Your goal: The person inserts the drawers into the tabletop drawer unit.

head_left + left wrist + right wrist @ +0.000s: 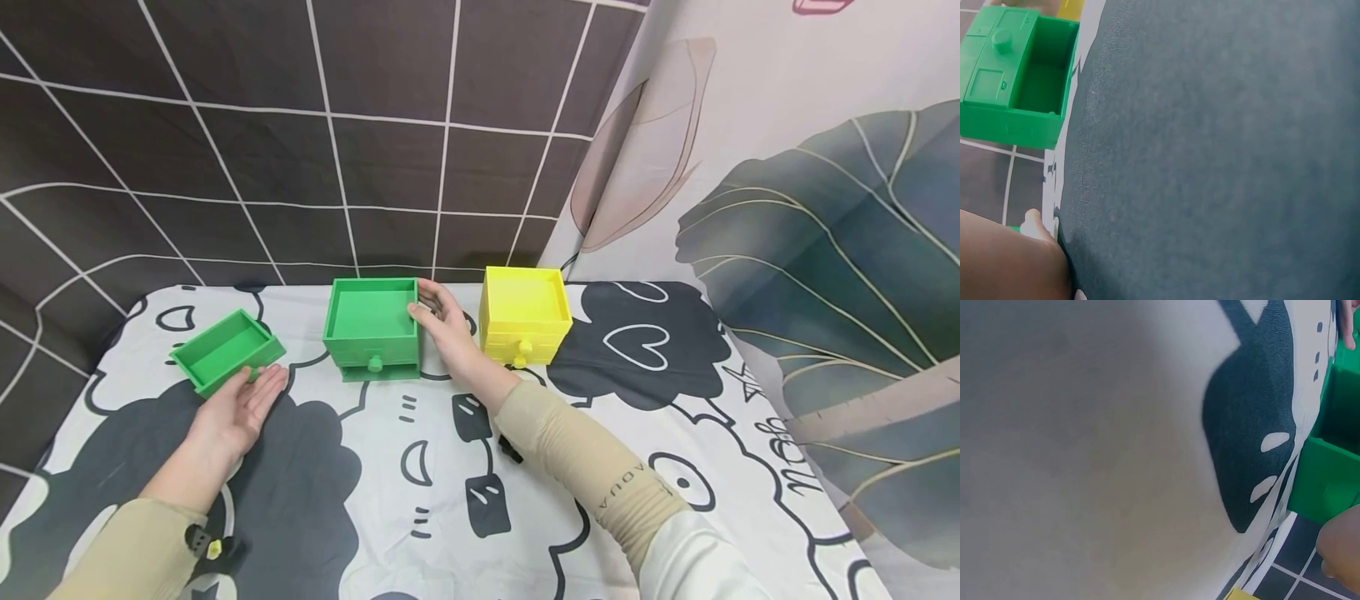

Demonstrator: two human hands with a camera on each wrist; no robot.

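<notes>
A green drawer box (371, 308) stands in the middle, with a round knob on its upper front. In the left wrist view, an empty slot shows below that knob. My right hand (447, 329) touches the box's right side, fingers extended along it and thumb at the top rim. Further left lies a separate green drawer (225, 346), hollow side up and angled on the cloth. My left hand (238, 410) is at its near front edge, palm up with fingers fairly straight and the thumb by the knob. Whether the left fingertips touch the drawer is hard to tell.
A yellow drawer box (525, 312) with knobs on its front stands right of the green one. White cloth (427, 517) with dark printed drawings covers the table. Behind rises a dark grid-patterned sheet (390, 158), with a leaf-patterned curtain (810, 217) on the right.
</notes>
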